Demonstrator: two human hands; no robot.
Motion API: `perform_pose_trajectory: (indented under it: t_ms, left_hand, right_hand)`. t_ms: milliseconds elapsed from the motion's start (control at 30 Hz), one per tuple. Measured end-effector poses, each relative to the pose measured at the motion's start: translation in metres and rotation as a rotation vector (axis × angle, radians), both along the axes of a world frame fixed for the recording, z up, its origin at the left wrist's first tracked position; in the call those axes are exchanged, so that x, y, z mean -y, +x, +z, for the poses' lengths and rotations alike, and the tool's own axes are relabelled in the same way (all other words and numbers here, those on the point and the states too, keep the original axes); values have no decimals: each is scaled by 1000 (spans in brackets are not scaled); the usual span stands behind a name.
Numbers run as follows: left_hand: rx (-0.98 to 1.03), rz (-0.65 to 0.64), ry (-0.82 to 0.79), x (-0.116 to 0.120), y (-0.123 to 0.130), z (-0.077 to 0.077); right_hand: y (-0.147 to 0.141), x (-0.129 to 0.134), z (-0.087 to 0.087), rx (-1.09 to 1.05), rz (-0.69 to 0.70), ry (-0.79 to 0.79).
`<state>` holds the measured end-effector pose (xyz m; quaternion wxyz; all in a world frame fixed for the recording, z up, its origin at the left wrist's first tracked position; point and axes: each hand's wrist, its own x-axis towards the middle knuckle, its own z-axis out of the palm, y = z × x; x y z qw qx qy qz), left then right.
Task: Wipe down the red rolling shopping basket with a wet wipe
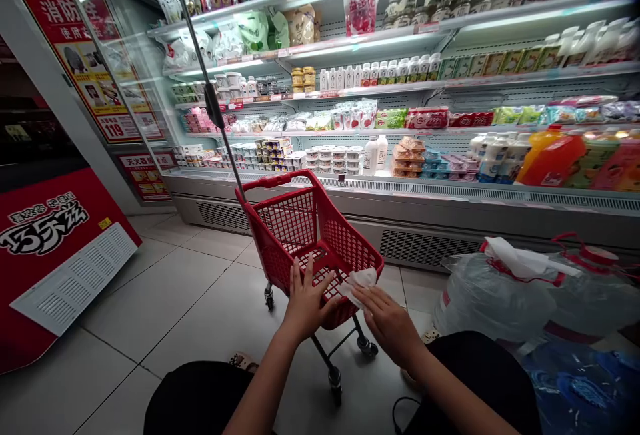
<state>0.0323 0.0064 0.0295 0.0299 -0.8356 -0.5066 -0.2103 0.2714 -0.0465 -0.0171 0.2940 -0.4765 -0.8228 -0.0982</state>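
A small red plastic shopping cart (345, 241) on black wheels stands right in front of me, with a grid-sided basket and a tall thin black pole rising from its far left corner. My left hand (305, 305) lies on the near rim of the basket, fingers spread and holding nothing. In my right hand (390, 318) is a crumpled white tissue (361, 283), pressed against the near right corner of the rim. My right fingers lie together over the tissue. The visible inside of the basket shows only its red grid.
A refrigerated display (320, 185) full of yogurts, drinks and packets runs behind the cart. Large water bottles (500, 288) stand on the floor at right. A red freezer (55, 268) is at left. Pale tiles (200, 301) cover the floor; my knees flank the cart.
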Motion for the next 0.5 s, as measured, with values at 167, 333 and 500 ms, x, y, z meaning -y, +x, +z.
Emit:
perform_pose_trajectory:
  t_ms: [167,333,500]
  left_hand:
    - [-13,-47,-58,-8,-19,4]
    - [-27,-80,-87,-10,-35,7]
    - [-38,-65,-57,-11,-35,5]
  right_hand:
    - [-7,-7,10,58,163,-16]
    - [46,-45,13,18,72,0]
    - [56,-51,13,-33,-10,-43]
